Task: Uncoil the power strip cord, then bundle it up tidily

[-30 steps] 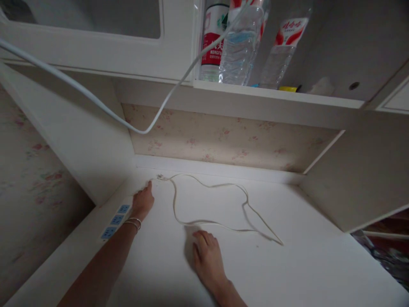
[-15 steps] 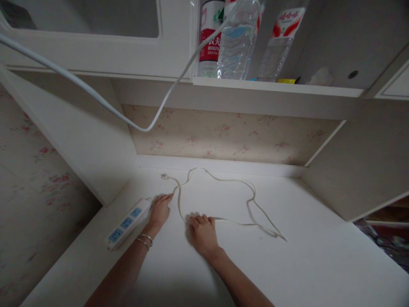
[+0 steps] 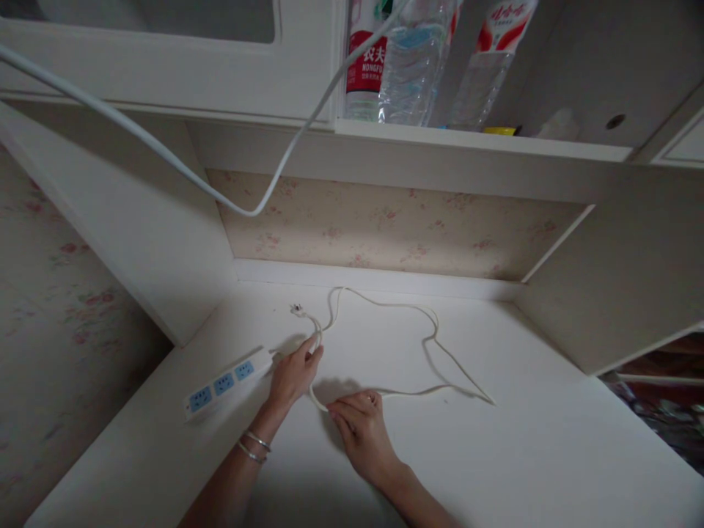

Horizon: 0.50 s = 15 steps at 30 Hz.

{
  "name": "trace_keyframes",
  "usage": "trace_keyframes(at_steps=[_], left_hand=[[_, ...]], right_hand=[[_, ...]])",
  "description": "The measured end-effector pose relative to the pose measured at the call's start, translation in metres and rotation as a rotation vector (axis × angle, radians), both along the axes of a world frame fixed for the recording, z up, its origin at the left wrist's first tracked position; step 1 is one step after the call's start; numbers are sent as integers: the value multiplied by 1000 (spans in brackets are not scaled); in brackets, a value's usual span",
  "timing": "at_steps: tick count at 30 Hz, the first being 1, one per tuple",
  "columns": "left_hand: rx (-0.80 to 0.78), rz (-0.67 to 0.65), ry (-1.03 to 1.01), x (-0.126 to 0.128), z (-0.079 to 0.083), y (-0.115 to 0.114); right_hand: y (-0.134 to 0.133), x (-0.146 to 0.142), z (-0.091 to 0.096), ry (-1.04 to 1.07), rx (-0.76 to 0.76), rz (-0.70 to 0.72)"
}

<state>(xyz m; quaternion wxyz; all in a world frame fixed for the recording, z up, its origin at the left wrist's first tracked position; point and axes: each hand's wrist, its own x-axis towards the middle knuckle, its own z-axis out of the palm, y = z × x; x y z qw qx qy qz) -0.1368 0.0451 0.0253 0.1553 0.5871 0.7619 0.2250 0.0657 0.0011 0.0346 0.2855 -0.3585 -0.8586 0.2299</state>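
Note:
A white power strip (image 3: pixel 228 382) with blue sockets lies at the left of the white desk, its cord (image 3: pixel 410 394) spread in a large loop to the right. My left hand (image 3: pixel 295 374) is closed on the cord just beyond the strip's end. The plug (image 3: pixel 297 310) on the cord's end sits a little past that hand, prongs pointing left. My right hand (image 3: pixel 360 425) pinches the near run of the cord, right of and nearer than the left hand. The fingers of both hands partly cover the cord they hold.
A thick white cable (image 3: pixel 250 213) hangs across the upper view. Overhead, a shelf (image 3: pixel 484 139) holds several plastic bottles (image 3: pixel 412 66). Side panels (image 3: pixel 132 220) bound the desk (image 3: pixel 495 469) left and right, and a low ledge (image 3: pixel 379 279) runs along its back.
My left hand has moved right and gripped the cord, drawing the plug right and turning the strip. My right hand has come slightly nearer and now pinches the cord.

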Motion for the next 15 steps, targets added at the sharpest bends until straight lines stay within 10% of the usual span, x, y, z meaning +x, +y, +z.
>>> trace_keyframes(at_steps=[15], left_hand=[[67, 15, 249, 16, -6, -9]], right_hand=[[23, 9, -19, -16, -162, -24]])
